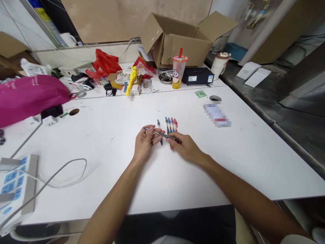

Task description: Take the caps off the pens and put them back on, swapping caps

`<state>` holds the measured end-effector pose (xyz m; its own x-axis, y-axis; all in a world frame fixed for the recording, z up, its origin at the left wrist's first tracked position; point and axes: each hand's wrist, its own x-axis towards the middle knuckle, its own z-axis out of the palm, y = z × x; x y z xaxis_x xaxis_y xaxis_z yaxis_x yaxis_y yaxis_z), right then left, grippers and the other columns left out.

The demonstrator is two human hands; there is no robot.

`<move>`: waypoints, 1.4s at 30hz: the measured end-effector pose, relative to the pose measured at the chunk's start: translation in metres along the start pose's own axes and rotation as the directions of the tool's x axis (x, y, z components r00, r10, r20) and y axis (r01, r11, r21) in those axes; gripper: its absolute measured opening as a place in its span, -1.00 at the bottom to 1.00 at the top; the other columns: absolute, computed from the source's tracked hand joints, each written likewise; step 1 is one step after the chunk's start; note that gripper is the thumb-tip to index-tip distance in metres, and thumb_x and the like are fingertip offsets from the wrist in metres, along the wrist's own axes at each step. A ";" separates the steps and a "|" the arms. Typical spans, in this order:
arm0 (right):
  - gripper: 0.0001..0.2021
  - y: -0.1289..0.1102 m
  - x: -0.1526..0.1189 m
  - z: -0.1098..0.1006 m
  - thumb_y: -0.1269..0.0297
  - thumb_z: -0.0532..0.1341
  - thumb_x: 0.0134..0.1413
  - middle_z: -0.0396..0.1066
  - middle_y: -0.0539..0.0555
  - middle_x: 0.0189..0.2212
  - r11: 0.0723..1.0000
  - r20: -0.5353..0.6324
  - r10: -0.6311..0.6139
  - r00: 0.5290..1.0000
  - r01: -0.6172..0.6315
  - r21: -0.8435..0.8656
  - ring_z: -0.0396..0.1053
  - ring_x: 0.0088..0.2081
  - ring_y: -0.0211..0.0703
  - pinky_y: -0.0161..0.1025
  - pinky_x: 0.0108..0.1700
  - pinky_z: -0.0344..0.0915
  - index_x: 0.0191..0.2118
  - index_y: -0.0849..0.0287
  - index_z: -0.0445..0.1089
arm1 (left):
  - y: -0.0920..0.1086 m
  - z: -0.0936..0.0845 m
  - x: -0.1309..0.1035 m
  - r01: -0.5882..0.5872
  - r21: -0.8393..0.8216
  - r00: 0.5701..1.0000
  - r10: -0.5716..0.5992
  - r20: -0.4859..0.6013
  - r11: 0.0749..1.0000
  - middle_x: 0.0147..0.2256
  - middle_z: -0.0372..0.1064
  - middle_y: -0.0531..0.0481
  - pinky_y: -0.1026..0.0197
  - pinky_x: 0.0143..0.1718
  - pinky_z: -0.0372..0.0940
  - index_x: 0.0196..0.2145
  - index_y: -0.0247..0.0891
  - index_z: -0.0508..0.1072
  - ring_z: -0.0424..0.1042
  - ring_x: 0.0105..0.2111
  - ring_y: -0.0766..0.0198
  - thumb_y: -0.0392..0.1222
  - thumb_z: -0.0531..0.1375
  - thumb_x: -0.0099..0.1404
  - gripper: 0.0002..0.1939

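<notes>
Far to the left of the hands, at the table's near corner, lies a white power strip [14, 184] with blue sockets, and its grey cable [58, 173] loops across the white table [106, 142] toward the left forearm. Further back on that side a magenta bag [27, 96] slumps over the edge. The left hand [146, 144] is curled, its fingertips pinched on one end of a slim grey pen [162, 134], which runs slantwise just above the table across to the right hand [184, 147]; that hand grips the pen's other end between thumb and fingers, so both hands are closed on the same pen. Just behind the hands, touching the table, one dark pen [159, 127] lies by itself, and beside it to the right a row of coloured pens [171, 124] lies side by side, blue to red, partly hidden by the right hand's fingers. Well beyond the hands stand a yellow toy [131, 80], a red plastic bag [105, 64], a drink cup [178, 72] with a red straw, a black box [197, 75] and an open cardboard box [182, 42]. To the right of the right hand, apart from it, is a blurred small packet [217, 115].
</notes>
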<state>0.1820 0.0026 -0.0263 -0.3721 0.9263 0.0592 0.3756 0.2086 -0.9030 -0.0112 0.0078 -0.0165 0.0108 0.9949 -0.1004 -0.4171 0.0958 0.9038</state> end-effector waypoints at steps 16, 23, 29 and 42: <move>-0.72 0.011 0.007 0.002 0.05 0.17 0.33 0.52 0.09 -0.21 0.985 -0.106 0.034 0.994 -0.016 0.171 0.43 -0.24 -0.13 -0.10 -0.11 0.37 -0.04 0.12 0.43 | -0.005 0.003 0.000 0.040 0.011 0.997 -0.039 -0.060 0.999 -0.04 0.60 -0.22 0.09 -0.09 0.54 -0.14 -0.18 0.29 0.65 -0.32 0.24 0.08 0.28 0.38 -0.66; -0.72 0.012 0.008 0.005 0.03 0.21 0.30 0.54 0.09 -0.21 0.978 -0.151 0.055 0.987 -0.023 0.206 0.41 -0.28 -0.16 -0.11 -0.14 0.36 -0.07 0.11 0.47 | -0.008 0.001 0.004 0.041 0.012 0.995 -0.039 -0.097 0.999 -0.01 0.59 -0.26 0.08 -0.10 0.54 -0.16 -0.20 0.30 0.65 -0.29 0.22 0.08 0.29 0.38 -0.65; -0.72 0.011 0.009 0.005 0.05 0.26 0.27 0.54 0.11 -0.19 0.980 -0.224 0.036 0.974 0.010 0.199 0.45 -0.17 -0.10 -0.11 -0.13 0.39 -0.04 0.10 0.50 | -0.009 0.003 0.003 0.047 0.004 0.991 -0.047 -0.122 0.999 -0.04 0.60 -0.29 0.10 -0.17 0.56 -0.18 -0.23 0.30 0.66 -0.28 0.18 0.05 0.27 0.40 -0.68; -0.76 0.005 0.008 -0.010 0.08 0.30 0.23 0.52 0.12 -0.15 0.979 -0.298 -0.080 0.951 0.132 0.157 0.46 -0.16 -0.08 -0.16 -0.27 0.42 -0.11 0.08 0.57 | -0.004 -0.002 0.009 0.067 -0.104 0.977 -0.086 -0.193 0.992 -0.08 0.59 -0.27 0.25 -0.27 0.52 -0.19 -0.22 0.24 0.67 -0.26 0.19 -0.02 0.12 0.52 -0.77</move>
<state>0.1895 0.0143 -0.0266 -0.1314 0.9579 0.2554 0.1855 0.2768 -0.9429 -0.0112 0.0167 -0.0224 -0.1291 0.9579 -0.2565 -0.5077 0.1583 0.8469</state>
